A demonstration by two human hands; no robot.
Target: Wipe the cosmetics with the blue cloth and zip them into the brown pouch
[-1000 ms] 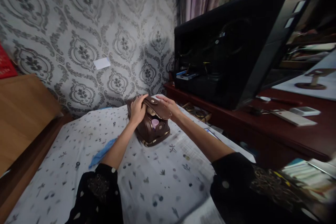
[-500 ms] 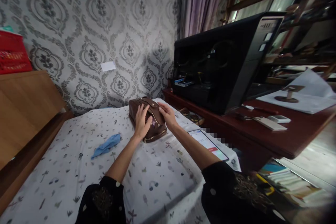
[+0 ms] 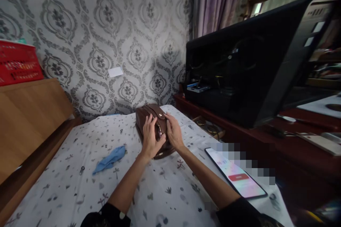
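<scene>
A brown leather-look handbag (image 3: 144,116) sits on the white patterned cloth, with a flap and a metal stud on top. Along its near side runs a gold zip, parted in a narrow gap between my hands. My left hand (image 3: 151,138) lies against the bag's left side, fingers spread and thumb apart near the gap. Against the right side rests my right hand (image 3: 174,133), fingers stretched toward the stud. Both hands touch the bag from opposite sides. What is inside the bag cannot be made out.
Left of the bag lies a crumpled blue cloth (image 3: 110,159). A lit phone (image 3: 237,175) is by my right forearm. Beyond it stand a black computer case (image 3: 226,78) on a dark red desk and a small open drawer (image 3: 209,127). A red basket (image 3: 20,62) tops the wooden board.
The view has shifted left and closer. My right hand has gone from bent fingers at the flap to lying along the bag's side. The zip gap looks narrower.
</scene>
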